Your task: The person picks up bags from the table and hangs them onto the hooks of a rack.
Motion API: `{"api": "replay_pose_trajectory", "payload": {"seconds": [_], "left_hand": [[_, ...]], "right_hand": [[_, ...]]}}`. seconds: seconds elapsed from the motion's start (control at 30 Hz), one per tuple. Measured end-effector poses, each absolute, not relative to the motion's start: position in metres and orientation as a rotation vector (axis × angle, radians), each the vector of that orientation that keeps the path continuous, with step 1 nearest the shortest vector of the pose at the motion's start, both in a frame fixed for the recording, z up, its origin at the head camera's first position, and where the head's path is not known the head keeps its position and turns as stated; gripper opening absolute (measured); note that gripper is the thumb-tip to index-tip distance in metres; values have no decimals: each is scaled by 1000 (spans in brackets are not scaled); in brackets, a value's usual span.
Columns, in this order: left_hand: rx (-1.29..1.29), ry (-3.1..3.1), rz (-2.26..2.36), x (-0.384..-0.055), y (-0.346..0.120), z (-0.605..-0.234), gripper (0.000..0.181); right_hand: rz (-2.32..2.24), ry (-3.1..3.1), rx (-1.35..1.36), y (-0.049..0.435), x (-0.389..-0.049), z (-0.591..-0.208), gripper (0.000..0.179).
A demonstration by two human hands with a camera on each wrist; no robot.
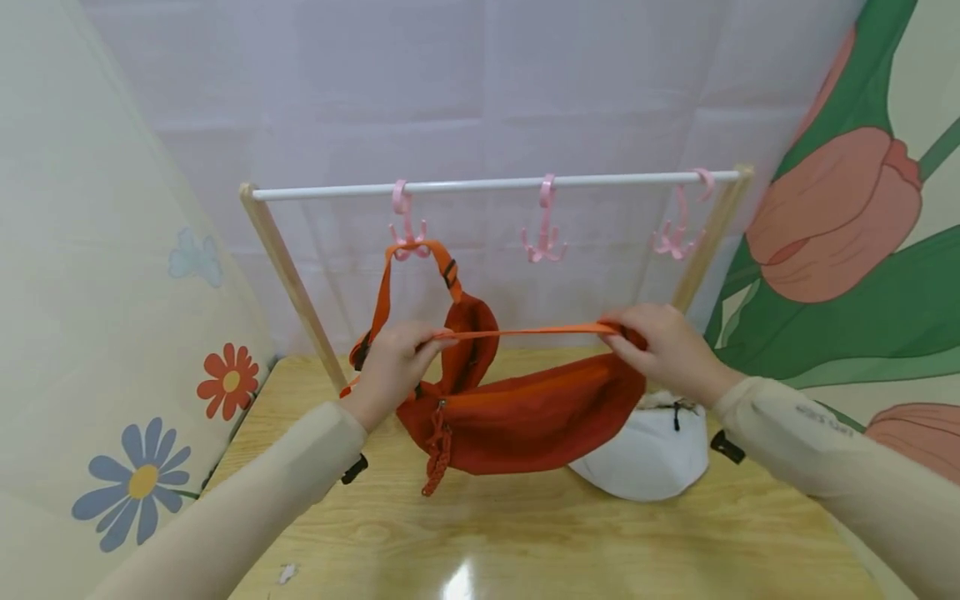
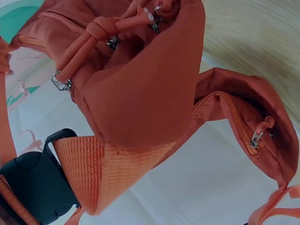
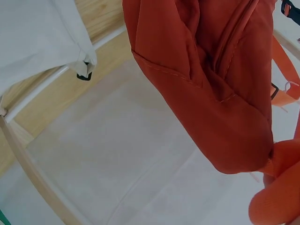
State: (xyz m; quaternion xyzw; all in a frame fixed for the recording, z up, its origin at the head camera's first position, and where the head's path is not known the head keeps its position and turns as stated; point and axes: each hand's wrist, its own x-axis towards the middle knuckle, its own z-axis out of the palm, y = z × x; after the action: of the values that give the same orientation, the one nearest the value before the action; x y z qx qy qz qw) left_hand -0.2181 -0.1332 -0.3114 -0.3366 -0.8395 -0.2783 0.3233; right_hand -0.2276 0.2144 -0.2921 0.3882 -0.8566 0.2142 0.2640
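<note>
An orange-red waist bag (image 1: 525, 425) hangs between my two hands over the table, a braided cord (image 1: 438, 450) dangling at its left end. My left hand (image 1: 397, 367) pinches one part of its orange strap (image 1: 536, 331), and my right hand (image 1: 667, 342) grips the strap at the bag's right corner. The strap is drawn straight between them. Behind my left hand, a second orange-red bag (image 1: 474, 342) hangs by its strap from the left pink hook (image 1: 405, 218). In the left wrist view, a black buckle (image 2: 40, 183) sits on webbing beside the bag's end.
A white bag (image 1: 652, 467) lies on the wooden table (image 1: 570, 542) at right, below my right hand. The rack's white rail (image 1: 472, 187) also carries a middle pink hook (image 1: 546, 217) and a right pink hook (image 1: 675, 233). Wooden posts (image 1: 288, 279) stand at its ends.
</note>
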Motion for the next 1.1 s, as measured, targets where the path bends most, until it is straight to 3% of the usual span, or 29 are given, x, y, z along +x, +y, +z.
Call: {"api": "replay_pose_trajectory", "payload": {"seconds": [1.1], "left_hand": [[-754, -2322, -878, -249, -125, -279, 16]], "right_hand": [[273, -2414, 915, 215, -265, -262, 26]]}}
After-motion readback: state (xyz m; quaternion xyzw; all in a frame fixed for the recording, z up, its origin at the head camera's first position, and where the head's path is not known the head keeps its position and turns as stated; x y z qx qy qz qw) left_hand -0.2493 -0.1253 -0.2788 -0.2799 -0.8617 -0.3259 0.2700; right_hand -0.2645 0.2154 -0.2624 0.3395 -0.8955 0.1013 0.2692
